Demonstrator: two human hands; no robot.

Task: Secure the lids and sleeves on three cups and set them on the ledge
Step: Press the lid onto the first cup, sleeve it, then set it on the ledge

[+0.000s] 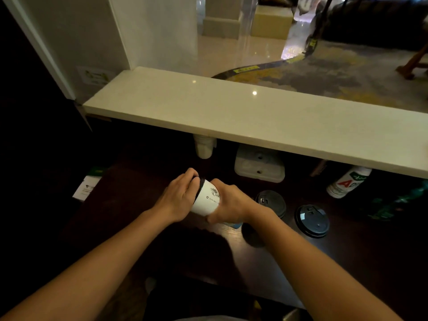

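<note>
Over your dark desk, the tilted cup lies between your hands: left hand curled over its black lid, right hand gripping its base.

White cup, black lid, dark table
The cup carries a small black printed motif and a line of black text. The table is deep brown. The ledge is pale cream, faintly speckled. The left loose lid is black, the right loose lid black with a bluish sheen. The bottle is white with a red letter and green label. The carpet is grey patched with yellow.
</note>
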